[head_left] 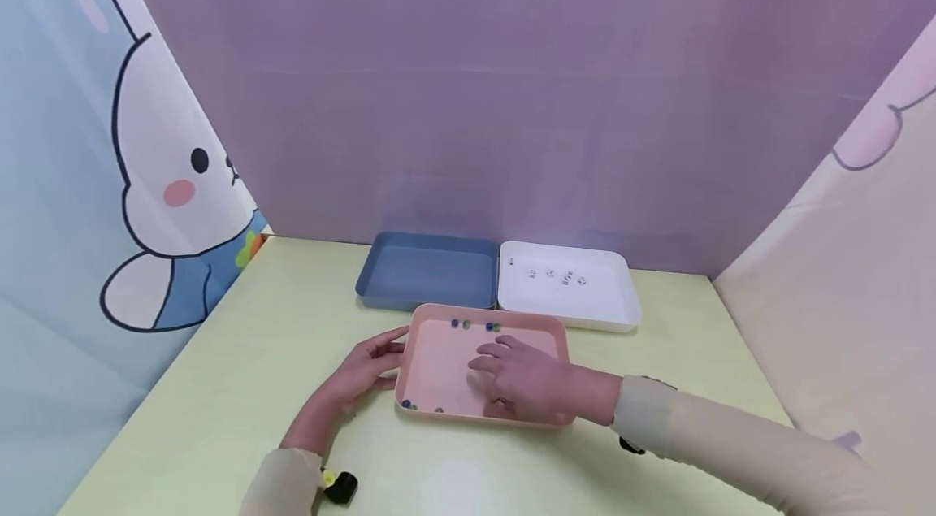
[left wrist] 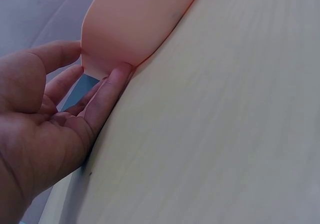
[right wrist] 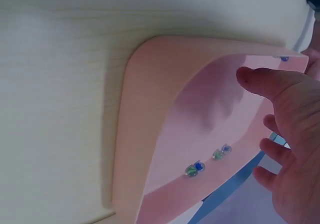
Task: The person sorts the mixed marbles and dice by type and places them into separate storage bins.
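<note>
I see the left hand (head_left: 366,368) with fingers loosely extended, touching the left end of a pink tray (head_left: 446,366) without gripping it. Just behind that tray, a blue tray (head_left: 427,268) sits on the counter (head_left: 234,329). Inside the pink one, blue and green glass marbles (head_left: 489,327) lie at its near left and along its far wall. Over its right half I have the right hand (head_left: 528,378), fingers parted, holding nothing. Behind, farther right, a white tray (head_left: 610,301) carries small clear pieces (head_left: 567,278).
</note>
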Motion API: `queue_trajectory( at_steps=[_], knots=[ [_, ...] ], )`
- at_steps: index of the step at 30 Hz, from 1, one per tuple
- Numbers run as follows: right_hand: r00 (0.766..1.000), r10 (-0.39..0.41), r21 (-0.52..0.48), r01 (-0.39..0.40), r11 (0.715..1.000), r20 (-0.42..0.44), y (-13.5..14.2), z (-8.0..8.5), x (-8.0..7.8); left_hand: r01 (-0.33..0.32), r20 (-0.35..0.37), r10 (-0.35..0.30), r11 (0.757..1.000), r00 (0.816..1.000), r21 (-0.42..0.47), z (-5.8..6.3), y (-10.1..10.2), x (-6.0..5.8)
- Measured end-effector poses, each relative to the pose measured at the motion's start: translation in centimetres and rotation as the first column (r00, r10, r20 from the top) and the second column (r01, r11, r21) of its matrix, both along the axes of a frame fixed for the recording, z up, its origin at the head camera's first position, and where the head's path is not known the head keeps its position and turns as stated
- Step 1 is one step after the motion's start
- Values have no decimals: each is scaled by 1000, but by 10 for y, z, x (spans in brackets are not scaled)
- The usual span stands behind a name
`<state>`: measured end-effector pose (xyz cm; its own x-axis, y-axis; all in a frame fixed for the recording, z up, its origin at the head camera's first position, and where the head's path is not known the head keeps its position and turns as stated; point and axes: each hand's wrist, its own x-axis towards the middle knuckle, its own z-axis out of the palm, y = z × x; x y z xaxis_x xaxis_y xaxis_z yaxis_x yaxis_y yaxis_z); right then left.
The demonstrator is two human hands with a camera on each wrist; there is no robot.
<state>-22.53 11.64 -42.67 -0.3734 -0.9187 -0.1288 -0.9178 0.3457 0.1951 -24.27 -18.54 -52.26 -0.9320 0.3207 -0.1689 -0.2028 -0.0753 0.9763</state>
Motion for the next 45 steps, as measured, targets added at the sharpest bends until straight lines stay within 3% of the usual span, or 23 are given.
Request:
queue_trajectory(
  at_steps=[5,10,16,20,27,29,33,35,41,45],
  knots=[
    [999,-34,-45,34,998,2,7,3,-4,15,2,-15,1000,1000,-9,1,4,-1],
    [999,-30,-160,26,987,-22,13,3,-10,3,5,-3,1000,1000,-11,1,4,0],
    [984,-159,-309,177,934,83,20,9,-15,-18,14,18,1000,1000,-9,2,1,2],
    [959,-233,-449,282,848,163,24,15,-21,-35,23,35,999,999,-16,0,-1,1],
    [906,-285,-676,423,604,313,30,19,-37,-56,24,56,998,998,-24,0,-4,-4],
    [887,-287,-707,462,536,363,32,18,-42,-56,17,57,998,998,-27,-1,-5,-5],
    [847,-287,-731,532,428,448,39,13,-55,-56,1,56,998,998,-28,-3,-8,-5],
    [828,-290,-735,560,382,480,43,11,-61,-52,-5,52,998,999,-21,-4,-7,-6],
    [793,-324,-740,603,297,516,58,2,-77,-46,-14,46,999,999,-6,-6,-6,-7],
    [766,-323,-741,632,225,555,67,-4,-86,-42,-20,42,999,999,-4,-6,-7,-7]
  ],
)
